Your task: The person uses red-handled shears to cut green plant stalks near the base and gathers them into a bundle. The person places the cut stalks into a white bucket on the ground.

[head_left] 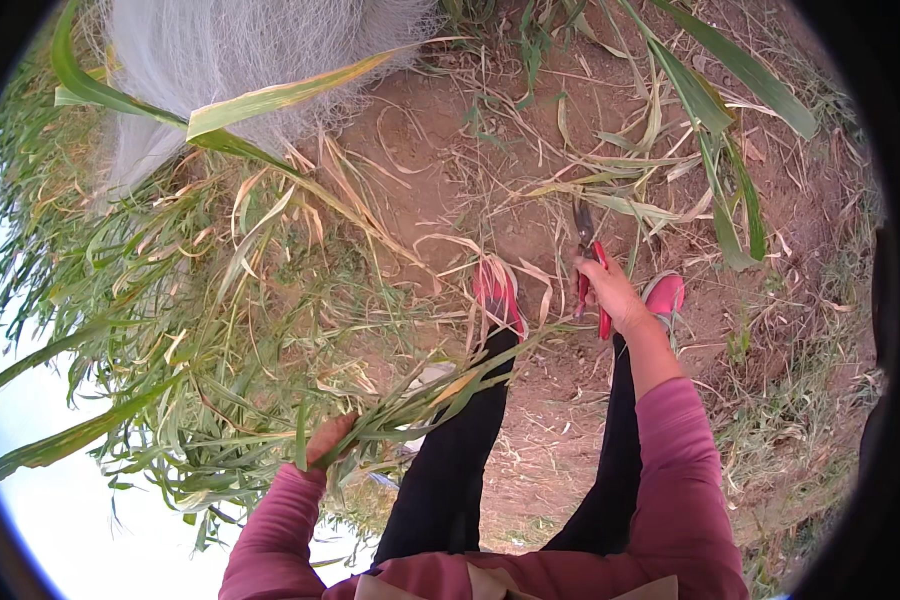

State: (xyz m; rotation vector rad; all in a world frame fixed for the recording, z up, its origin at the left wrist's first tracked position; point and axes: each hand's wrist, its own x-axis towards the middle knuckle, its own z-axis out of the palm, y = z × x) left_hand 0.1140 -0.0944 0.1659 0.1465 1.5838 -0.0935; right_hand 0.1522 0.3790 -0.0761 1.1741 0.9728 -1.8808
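Shears (599, 257), red-handled, dark-bladed, gripped in right hand (615, 295), pointing forward toward yellow-green leaves (638, 207); long-leaved green bundle (410, 408) clasped in left hand (330, 438), farther back.

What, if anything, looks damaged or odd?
One long leaf, upper left, passing in front of the white netting: it's streaked yellow, unlike the mostly green bunch of leaves in the left hand. Nothing else stands out.
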